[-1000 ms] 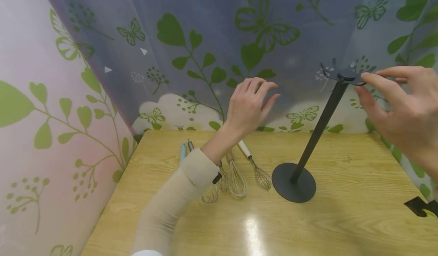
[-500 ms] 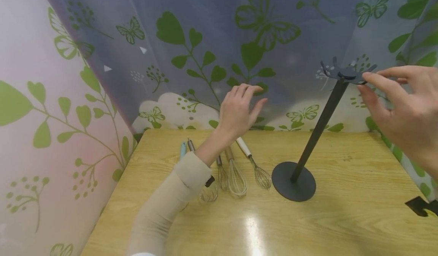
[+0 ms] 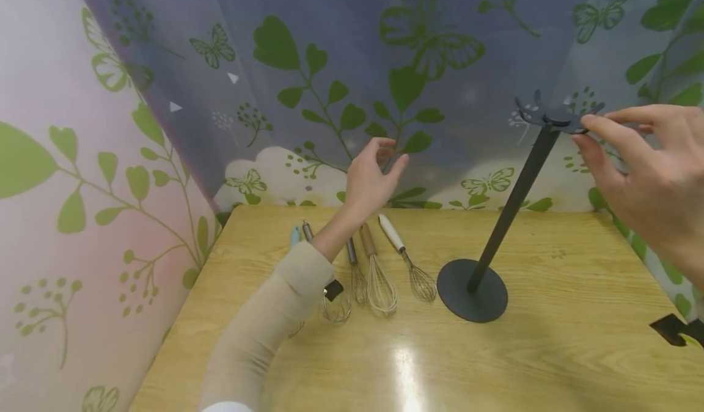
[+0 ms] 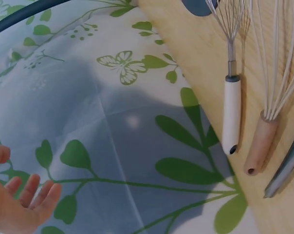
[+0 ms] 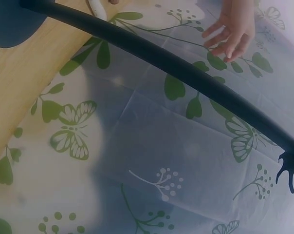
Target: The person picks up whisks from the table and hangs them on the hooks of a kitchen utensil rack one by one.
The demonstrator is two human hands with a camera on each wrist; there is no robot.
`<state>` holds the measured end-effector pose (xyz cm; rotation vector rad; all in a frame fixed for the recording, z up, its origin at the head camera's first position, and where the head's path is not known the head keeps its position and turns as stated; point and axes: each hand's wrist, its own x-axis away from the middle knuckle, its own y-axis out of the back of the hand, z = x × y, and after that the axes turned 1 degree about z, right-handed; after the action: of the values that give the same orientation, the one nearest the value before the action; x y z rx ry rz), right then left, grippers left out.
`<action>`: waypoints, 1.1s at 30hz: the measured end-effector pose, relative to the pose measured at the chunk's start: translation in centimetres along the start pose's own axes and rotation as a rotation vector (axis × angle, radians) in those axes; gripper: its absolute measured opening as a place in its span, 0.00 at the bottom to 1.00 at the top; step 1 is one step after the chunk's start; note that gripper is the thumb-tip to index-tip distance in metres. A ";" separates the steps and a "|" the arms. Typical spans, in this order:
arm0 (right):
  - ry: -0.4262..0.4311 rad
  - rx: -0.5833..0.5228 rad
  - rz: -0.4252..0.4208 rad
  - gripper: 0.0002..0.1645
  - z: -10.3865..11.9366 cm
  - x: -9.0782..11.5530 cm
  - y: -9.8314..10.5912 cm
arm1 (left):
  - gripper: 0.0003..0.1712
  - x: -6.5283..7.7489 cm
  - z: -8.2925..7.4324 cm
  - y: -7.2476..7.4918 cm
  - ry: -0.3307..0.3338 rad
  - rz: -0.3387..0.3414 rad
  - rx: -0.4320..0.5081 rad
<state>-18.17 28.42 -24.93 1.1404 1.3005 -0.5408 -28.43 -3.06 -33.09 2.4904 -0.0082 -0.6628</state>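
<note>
My left hand (image 3: 370, 176) is raised over the back of the table with nothing in it, its fingers loosely bent and thumb apart. Below its wrist lie several whisks: a white-handled whisk (image 3: 392, 233), a wooden-handled whisk (image 3: 379, 280), a grey-handled whisk (image 3: 351, 253), and a light-blue handle (image 3: 295, 236) beside a metal handle (image 3: 307, 231), partly covered by the sleeve. On the right, my right hand (image 3: 654, 167) pinches one hook of the rack top (image 3: 557, 118) between thumb and forefinger. That top crowns a black stand (image 3: 514, 207) on a round base (image 3: 472, 305).
The wooden table (image 3: 561, 338) ends at the back against a curtain (image 3: 467, 27) with leaf and butterfly prints. A pale printed wall covering (image 3: 33, 247) borders its left side. Black wrist mounts (image 3: 675, 330) show at the lower right.
My left hand has moved left and slightly down, away from the stand, uncovering more whisk handles. My right hand has stayed at the rack top.
</note>
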 end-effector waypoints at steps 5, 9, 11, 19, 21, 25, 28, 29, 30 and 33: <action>0.005 0.000 0.002 0.25 -0.1 0.2 0.0 | 0.26 0.0 1.3 -0.2 0.130 0.023 0.095; 0.008 0.008 0.023 0.28 -0.3 0.3 0.2 | 0.27 0.0 2.4 -0.4 0.238 0.038 0.170; 0.007 0.010 0.025 0.29 -0.3 0.2 0.2 | 0.28 0.0 2.8 -0.5 0.291 0.051 0.204; 0.005 0.001 0.010 0.25 -0.1 0.2 0.2 | 0.31 0.1 4.1 -0.9 0.469 0.090 0.351; -0.001 -0.004 0.004 0.24 -0.1 0.2 0.1 | 0.32 0.2 4.4 -1.0 0.503 0.096 0.369; -0.010 -0.017 -0.005 0.22 0.0 0.3 0.1 | 0.32 0.4 5.1 -1.6 0.557 0.106 0.392; -0.019 -0.030 -0.012 0.19 0.2 0.3 0.0 | 0.34 0.5 5.7 -2.1 0.585 0.106 0.399; -0.023 -0.032 -0.015 0.19 0.2 0.4 0.0 | 0.34 0.6 5.9 -2.3 0.592 0.107 0.389; -0.027 -0.033 -0.019 0.18 0.3 0.4 -0.1 | 0.34 0.7 6.0 -2.5 0.598 0.105 0.381; -0.033 -0.048 -0.038 0.15 0.4 0.4 -0.2 | 0.35 0.8 6.6 -3.0 0.630 0.091 0.359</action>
<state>-18.07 28.10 -25.41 1.0648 1.3021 -0.5510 -31.15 -4.03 -39.79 2.9156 -0.0057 0.2001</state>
